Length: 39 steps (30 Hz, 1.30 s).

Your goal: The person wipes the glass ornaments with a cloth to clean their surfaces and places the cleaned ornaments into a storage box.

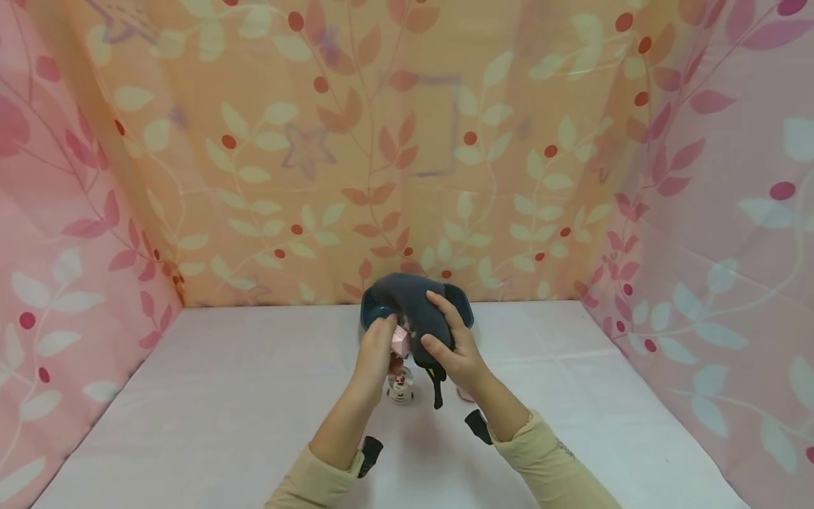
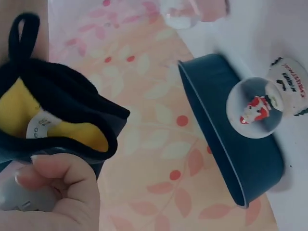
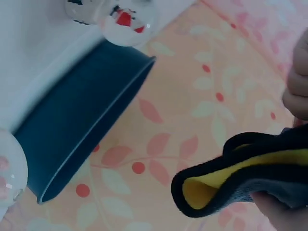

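Head view. Mitt, dark grey cloth, black trim and loop: raised in front of the tub, dark blue, which stands on the white table. Right hand: grips the mitt near its opening, fingers on the far side, thumb nearer. Left hand: close beside it, fingers curled round a pink object, faceted, at the mitt's edge. Snow globe, red figure inside: upright, on the table just below the left hand. Pale sleeves on both arms. Backdrop: leaf-patterned cloth, orange behind, pink at the sides.

Left wrist view. Mitt: opening towards the camera, yellow lining and a white label showing. Left hand: curled just under the opening. Snow globe: lettered white base, in front of the tub. Second globe: pink base, blurred, at the upper edge.

Right wrist view. Mitt: opening narrowed, yellow lining visible. Right hand: partly in frame, fingers against the mitt's lower side. Left hand: curled, at the right edge; its contents cannot be told here. Tub: side-on, snow globe before it.
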### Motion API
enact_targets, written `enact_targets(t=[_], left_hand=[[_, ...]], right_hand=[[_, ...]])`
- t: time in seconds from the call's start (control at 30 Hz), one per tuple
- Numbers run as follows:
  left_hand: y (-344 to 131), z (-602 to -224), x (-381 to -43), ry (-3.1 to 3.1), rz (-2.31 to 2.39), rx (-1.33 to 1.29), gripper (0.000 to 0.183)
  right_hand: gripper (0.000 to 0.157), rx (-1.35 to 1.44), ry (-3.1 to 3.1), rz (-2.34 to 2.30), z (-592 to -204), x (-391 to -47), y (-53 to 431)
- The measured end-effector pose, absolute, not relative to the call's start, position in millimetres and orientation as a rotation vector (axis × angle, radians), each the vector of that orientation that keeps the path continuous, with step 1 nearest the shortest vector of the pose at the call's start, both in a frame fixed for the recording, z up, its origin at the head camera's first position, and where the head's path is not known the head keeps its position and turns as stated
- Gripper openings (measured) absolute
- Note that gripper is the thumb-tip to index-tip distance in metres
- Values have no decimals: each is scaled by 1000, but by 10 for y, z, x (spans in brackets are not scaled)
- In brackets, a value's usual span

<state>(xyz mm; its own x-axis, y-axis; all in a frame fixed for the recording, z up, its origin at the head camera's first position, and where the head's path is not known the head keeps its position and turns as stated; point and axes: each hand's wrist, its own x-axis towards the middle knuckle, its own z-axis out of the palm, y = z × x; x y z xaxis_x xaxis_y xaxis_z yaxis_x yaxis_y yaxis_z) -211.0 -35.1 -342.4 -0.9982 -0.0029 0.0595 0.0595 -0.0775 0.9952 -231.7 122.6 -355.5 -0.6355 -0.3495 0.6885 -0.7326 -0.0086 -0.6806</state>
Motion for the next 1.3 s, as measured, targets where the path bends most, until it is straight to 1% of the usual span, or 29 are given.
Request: enact_targets(t=[0.1, 0.23, 0.5, 0.67, 0.77, 0.87, 0.97, 1.1, 1.13, 1.2, 1.3], left_hand=[[-326, -3477, -2099, -2104, -2221, -153, 29], [-298, -3562, -2092, -2149, -2113, -267, 27], [-368, -3677, -2063, -2287, -1649, -502, 20], [-464, -3686, -2083, -2361, -1476, -627, 22], [-512, -3687, -2103, -2369, -1421, -674, 26], [-537, -3702, -2111, -2345, -1478, -699, 27], [-535, -3731, -2114, -2257, -1704, -701, 29], [-499, -3722, -2079, -2093, -2079, -588, 37], [-488, -3712, -2073, -2065, -2146, -544, 38], [-457, -3670, -2067, -2016, -2219, -497, 31], [-415, -3619, -2071, -1980, -2284, -430, 35]], right_hand=[[51, 1078, -1908, 1595, -3615, -2383, 1149], [46, 973, -1819, 1637, -3671, -2444, 1039], [37, 703, -1614, 2079, -3627, -2401, 885], [28, 563, -1505, 2396, -3555, -2345, 835], [27, 476, -1445, 2584, -3499, -2311, 821], [27, 366, -1376, 2761, -3428, -2288, 825], [25, 203, -1355, 2908, -3358, -2280, 856], [36, 1, -1314, 2976, -3323, -2298, 964], [37, -10, -1307, 2946, -3325, -2306, 995], [39, 19, -1339, 2832, -3351, -2310, 1054], [35, 178, -1386, 2584, -3409, -2296, 1082]])
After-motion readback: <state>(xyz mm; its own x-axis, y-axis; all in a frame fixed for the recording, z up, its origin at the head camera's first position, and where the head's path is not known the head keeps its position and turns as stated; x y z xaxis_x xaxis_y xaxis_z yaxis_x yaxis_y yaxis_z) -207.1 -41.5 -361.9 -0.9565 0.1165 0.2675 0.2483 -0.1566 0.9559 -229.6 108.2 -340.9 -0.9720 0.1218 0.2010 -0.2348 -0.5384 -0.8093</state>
